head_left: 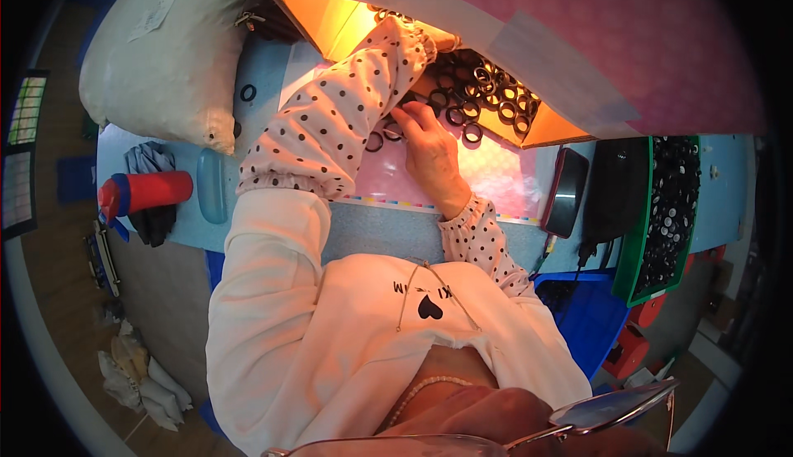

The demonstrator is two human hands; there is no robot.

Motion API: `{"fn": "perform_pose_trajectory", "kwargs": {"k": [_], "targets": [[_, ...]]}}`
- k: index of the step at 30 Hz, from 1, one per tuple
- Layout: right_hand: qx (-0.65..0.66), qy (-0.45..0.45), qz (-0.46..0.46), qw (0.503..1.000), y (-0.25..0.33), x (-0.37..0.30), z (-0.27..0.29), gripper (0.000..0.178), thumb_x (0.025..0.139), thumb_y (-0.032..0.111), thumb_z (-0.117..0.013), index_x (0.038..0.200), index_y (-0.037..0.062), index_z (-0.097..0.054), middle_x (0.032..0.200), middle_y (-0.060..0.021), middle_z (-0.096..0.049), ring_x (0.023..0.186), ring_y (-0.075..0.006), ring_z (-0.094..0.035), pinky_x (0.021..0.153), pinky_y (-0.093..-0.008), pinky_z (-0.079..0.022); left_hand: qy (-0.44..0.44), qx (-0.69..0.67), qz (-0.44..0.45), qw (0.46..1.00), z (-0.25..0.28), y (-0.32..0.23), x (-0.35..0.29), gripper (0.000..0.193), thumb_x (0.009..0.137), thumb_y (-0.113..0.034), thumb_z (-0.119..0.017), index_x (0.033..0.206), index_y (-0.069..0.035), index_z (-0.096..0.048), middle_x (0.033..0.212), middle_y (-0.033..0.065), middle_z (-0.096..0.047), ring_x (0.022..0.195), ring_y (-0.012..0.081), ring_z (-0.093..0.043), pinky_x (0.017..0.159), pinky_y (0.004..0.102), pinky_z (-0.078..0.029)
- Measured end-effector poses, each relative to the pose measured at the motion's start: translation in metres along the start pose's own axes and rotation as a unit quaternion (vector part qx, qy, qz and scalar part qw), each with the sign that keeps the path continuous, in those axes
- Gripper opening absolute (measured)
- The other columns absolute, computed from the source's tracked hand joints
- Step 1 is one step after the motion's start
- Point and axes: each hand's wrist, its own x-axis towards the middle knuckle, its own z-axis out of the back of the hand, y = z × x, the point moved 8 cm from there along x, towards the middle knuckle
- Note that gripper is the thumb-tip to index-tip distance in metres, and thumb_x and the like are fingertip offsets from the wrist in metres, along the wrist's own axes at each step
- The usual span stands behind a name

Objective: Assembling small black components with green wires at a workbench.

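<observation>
My left arm, in a polka-dot sleeve cover (330, 114), reaches up to a brightly lit cardboard box (334, 27). The box edge and the cuff hide most of my left hand (447, 42), fingers included. My right hand (433, 158) is just in front of the box, its fingers bent and drawn together at a dark ring (393, 131), which they seem to pinch. Beside it another black ring (374, 141) lies on a pink printed sheet (396, 178). Many more black rings (471, 93) are heaped in the box opening and spill onto the sheet.
A pink panel (661, 35) overhangs the box. Left are a stuffed white sack (165, 60), a red bottle (159, 190) and a pale blue case (211, 186). Right are a dark phone-like device (566, 192), a black pouch (613, 188) and a green tray (638, 279) of small dark parts.
</observation>
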Motion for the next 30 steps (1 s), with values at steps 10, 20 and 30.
{"fn": "perform_pose_trajectory", "kwargs": {"k": [10,20,30], "targets": [[-0.040,-0.002,-0.054,0.998,-0.014,-0.001,-0.002,0.055,0.073,-0.007,-0.060,0.127,0.0060,-0.058,0.088,-0.0138,-0.056,0.070,-0.0317,-0.064,0.058,-0.0379,-0.053,-0.007,-0.019,0.008,1.000,0.007,-0.001,-0.020,0.033,0.088,-0.031,-0.062,0.114,-0.013,-0.069,0.104,0.0156,-0.071,0.095,0.0318,-0.067,0.081,0.0391,-0.054],[-0.106,0.025,-0.064,0.992,-0.015,0.003,-0.017,0.030,0.081,0.013,-0.070,0.107,0.0093,-0.055,0.084,-0.0113,-0.056,0.062,-0.0320,-0.064,0.052,-0.0398,-0.051,-0.031,-0.012,0.011,0.999,0.020,-0.005,-0.029,0.033,0.088,-0.033,-0.063,0.114,-0.014,-0.070,0.104,0.0144,-0.071,0.094,0.0308,-0.067,0.081,0.0384,-0.054],[-0.085,-0.057,-0.027,0.994,-0.005,0.004,-0.007,0.021,0.076,0.008,-0.070,0.091,0.0058,-0.055,0.090,-0.0141,-0.053,0.077,-0.0318,-0.063,0.058,-0.0399,-0.053,-0.035,0.011,0.017,0.999,0.026,-0.012,-0.034,0.034,0.088,-0.036,-0.063,0.114,-0.015,-0.070,0.104,0.0132,-0.071,0.093,0.0298,-0.068,0.080,0.0376,-0.054]]}}
